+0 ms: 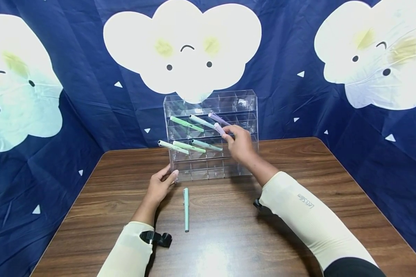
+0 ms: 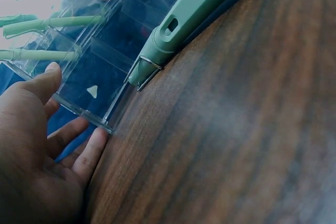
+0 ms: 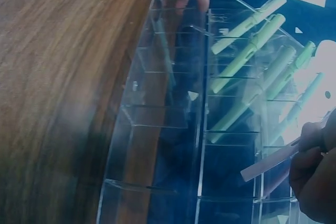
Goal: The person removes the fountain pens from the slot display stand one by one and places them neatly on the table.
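Observation:
My right hand (image 1: 242,143) pinches a pale lilac pen (image 3: 269,164) in front of the right half of a clear acrylic pen rack (image 1: 208,174). At the rack's lower left corner my left hand (image 1: 159,186) holds its side edge, thumb toward the front; the other fingers are partly hidden in the head view. Upper-tier pens are a green pen (image 1: 186,124), a light blue pen (image 1: 202,121) and a purple pen (image 1: 217,118). Below them lean a whitish pen (image 1: 173,147), a lime green pen (image 1: 188,146) and a blue-green pen (image 1: 206,144).
A mint green pen (image 1: 186,209) lies on the wooden table (image 1: 228,223) in front of the rack, close to the left forearm. Behind the table hangs a dark blue cloth (image 1: 280,96) with white cloud shapes. Wrist cameras are strapped over both pale sleeves.

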Demonstrator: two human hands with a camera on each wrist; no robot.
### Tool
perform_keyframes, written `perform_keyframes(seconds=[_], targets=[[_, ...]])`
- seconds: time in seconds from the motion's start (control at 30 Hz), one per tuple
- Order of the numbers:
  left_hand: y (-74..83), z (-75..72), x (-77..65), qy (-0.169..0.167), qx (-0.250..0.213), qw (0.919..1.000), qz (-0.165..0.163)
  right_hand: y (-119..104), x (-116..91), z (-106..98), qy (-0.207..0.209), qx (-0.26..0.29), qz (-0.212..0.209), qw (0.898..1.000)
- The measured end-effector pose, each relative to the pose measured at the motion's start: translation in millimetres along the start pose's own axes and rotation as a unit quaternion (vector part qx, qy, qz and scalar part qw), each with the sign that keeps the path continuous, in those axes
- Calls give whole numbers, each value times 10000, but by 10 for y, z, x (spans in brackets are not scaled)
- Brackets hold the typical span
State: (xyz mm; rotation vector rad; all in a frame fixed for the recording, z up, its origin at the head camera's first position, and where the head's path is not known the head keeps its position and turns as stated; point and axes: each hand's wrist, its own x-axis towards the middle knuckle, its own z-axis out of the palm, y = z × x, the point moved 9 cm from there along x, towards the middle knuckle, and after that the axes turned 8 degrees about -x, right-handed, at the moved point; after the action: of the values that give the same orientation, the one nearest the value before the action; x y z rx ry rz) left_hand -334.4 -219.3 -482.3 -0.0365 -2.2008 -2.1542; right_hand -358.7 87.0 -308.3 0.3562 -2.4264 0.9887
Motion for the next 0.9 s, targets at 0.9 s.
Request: perform_keyframes(seconds=[0.9], targets=[[5, -5, -24, 17, 148, 9998, -106, -203, -151, -133, -598, 1385, -164, 9884]])
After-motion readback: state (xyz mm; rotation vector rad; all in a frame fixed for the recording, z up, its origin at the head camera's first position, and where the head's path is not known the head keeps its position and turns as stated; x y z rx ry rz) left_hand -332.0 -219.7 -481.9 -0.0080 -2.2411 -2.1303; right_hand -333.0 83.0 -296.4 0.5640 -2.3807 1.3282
